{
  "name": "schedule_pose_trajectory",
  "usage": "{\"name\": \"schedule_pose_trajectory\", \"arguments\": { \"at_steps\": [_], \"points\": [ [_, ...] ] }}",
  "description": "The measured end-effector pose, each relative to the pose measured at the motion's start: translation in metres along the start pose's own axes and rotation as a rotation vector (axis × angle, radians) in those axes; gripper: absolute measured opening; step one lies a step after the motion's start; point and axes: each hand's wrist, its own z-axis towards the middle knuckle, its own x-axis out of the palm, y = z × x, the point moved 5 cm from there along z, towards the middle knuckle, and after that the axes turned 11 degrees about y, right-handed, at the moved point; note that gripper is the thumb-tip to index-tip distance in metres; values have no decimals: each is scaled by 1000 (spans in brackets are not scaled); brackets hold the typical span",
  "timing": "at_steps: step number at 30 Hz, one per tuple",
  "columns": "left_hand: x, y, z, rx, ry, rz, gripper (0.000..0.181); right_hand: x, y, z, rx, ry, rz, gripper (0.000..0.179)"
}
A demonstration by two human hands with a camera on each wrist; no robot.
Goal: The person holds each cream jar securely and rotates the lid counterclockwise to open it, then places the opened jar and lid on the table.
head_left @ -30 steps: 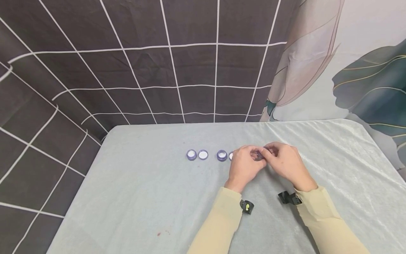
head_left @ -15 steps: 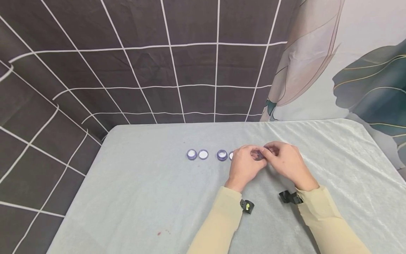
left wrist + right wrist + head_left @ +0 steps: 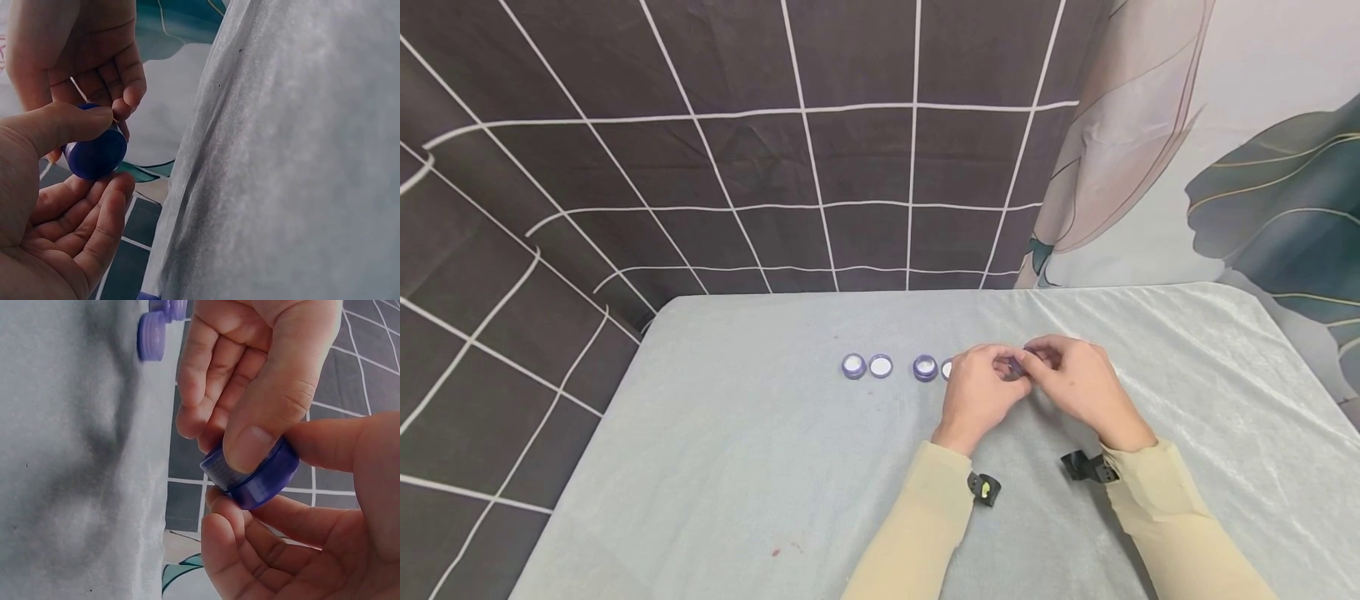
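Note:
A small purple screw-lid jar [image 3: 262, 484] is held between both hands above the table. My left hand [image 3: 979, 396] pinches its body, thumb on the side, as the left wrist view shows with the round dark-blue base [image 3: 99, 155] facing the camera. From the other side my right hand [image 3: 1071, 385] grips the purple lid end with thumb and fingers, seen in the right wrist view. In the head view the fingers hide most of this jar. Just left of the hands stands an open purple jar [image 3: 925, 367]; its white-lined lid [image 3: 947, 368] is partly covered by my left hand.
Farther left on the grey cloth-covered table [image 3: 722, 450] stand another open jar [image 3: 853, 366] and its upturned lid [image 3: 881, 366]. A dark grid-patterned curtain [image 3: 850, 167] hangs behind the table, with a leaf-patterned curtain [image 3: 1150, 192] at the right.
Both hands stay on the jar in almost the same place; the right wrist has shifted very slightly to the right. The jars and lids on the table have not moved.

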Motion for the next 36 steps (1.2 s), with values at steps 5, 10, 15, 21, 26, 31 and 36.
{"name": "schedule_pose_trajectory", "arguments": {
  "at_steps": [5, 10, 15, 21, 26, 31, 36],
  "points": [
    [0, 0, 0, 4, -4, -5, 21, 0, 0, 0, 7, 16, 12, 37],
    [1, 1, 0, 8, -4, 3, 21, 0, 0, 0, 4, 31, 14, 37],
    [0, 0, 0, 9, 1, 6, 21, -1, -1, 0, -2, 41, 12, 37],
    [0, -1, 0, 11, 1, 16, 22, -1, 0, 0, -9, 49, 18, 38],
    [0, -1, 0, 16, -2, 32, 24, -2, 0, 0, -8, 64, 25, 38],
    [1, -1, 0, 19, 0, 31, 24, -2, -1, 0, -17, 79, 37, 39],
    [1, -1, 0, 20, -2, 50, 25, -2, -1, 0, -28, 78, 34, 37]
  ]
}}
